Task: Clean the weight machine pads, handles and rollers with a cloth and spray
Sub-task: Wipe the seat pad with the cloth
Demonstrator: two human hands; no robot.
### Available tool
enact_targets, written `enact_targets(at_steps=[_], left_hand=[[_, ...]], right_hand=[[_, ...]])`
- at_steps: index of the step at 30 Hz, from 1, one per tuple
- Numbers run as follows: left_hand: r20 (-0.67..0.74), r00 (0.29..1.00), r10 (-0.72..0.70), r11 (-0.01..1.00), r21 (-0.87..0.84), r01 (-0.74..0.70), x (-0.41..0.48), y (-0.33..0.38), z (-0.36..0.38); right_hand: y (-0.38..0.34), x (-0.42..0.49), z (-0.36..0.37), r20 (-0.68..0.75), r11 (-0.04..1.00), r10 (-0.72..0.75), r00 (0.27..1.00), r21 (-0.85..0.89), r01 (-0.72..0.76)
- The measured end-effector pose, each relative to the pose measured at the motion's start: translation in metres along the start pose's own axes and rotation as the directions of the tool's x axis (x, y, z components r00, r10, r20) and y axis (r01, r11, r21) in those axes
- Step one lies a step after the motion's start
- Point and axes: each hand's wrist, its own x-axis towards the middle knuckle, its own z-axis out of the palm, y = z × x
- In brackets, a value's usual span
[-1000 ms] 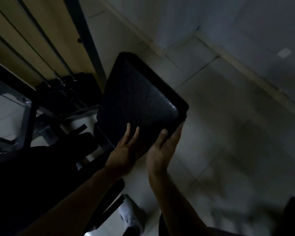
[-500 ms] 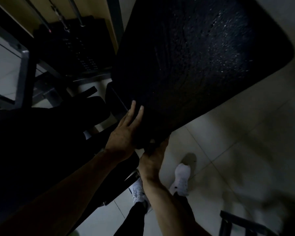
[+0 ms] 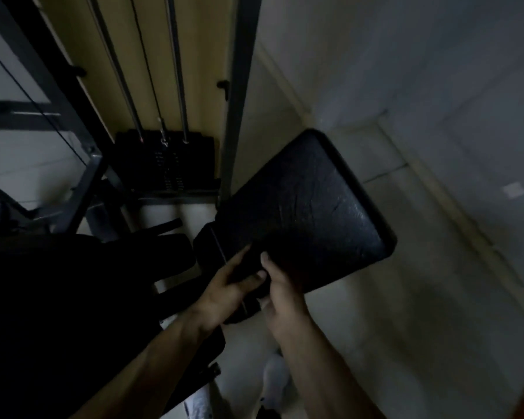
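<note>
The black padded cushion (image 3: 309, 213) of the weight machine tilts across the middle of the view, its textured face towards me. Both hands are at its near lower-left edge. My left hand (image 3: 224, 293) has its thumb up along the edge and its fingers curled round a dark part there. My right hand (image 3: 285, 288) grips the same edge beside it, thumb on the face, fingers hidden behind. In this dim light I cannot tell if a cloth is in either hand.
The black weight stack (image 3: 167, 164) with its steel guide rods (image 3: 176, 71) stands behind the pad, next to a grey frame post (image 3: 239, 101). A second dark pad (image 3: 73, 282) fills the lower left. Pale floor tiles (image 3: 421, 313) spread to the right, and my white shoe (image 3: 274, 379) shows below.
The view has pulled back from the pad, which looks smaller again. Both hands shifted from flat, straight fingers on the pad to a close grip together at its near edge.
</note>
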Motion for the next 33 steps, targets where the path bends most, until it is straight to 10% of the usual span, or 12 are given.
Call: enact_targets(at_steps=[4, 7, 9, 11, 13, 15, 23, 33], left_hand=[[0.042, 0.964, 0.263, 0.948, 0.172, -0.266, 0.033, 0.061, 0.009], [-0.064, 0.893, 0.445, 0.871, 0.265, -0.414, 0.064, 0.100, 0.024], [-0.171, 0.862, 0.477, 0.862, 0.286, -0.419, 0.082, 0.122, 0.035], [-0.198, 0.855, 0.480, 0.853, 0.335, -0.401, 0.102, 0.141, 0.047], [-0.187, 0.850, 0.492, 0.804, 0.471, -0.362, 0.121, 0.150, 0.054], [-0.153, 0.871, 0.466, 0.779, 0.538, -0.322, 0.139, 0.155, 0.063], [-0.007, 0.951, 0.309, 0.800, 0.543, -0.256, 0.204, 0.188, 0.065], [-0.154, 0.971, 0.182, 0.893, 0.439, -0.097, 0.192, 0.118, -0.002]], right_hand=[[-0.091, -0.019, 0.026, 0.217, 0.988, -0.090, 0.972, 0.142, 0.059], [-0.149, -0.028, 0.031, 0.230, 0.926, -0.261, 0.938, -0.213, 0.310], [-0.181, -0.022, 0.023, 0.282, 0.532, -0.540, 0.793, -0.616, 0.581], [-0.215, 0.004, 0.013, 0.462, -0.132, -0.640, 0.614, -0.853, 0.505], [-0.234, 0.034, 0.010, 0.546, -0.415, -0.518, 0.659, -0.834, 0.364], [-0.237, 0.058, 0.002, 0.533, -0.400, -0.426, 0.731, -0.836, 0.376], [-0.228, 0.091, -0.020, 0.567, -0.199, -0.541, 0.621, -0.804, 0.561], [-0.226, 0.087, -0.016, 0.574, -0.296, -0.496, 0.651, -0.817, 0.495]])
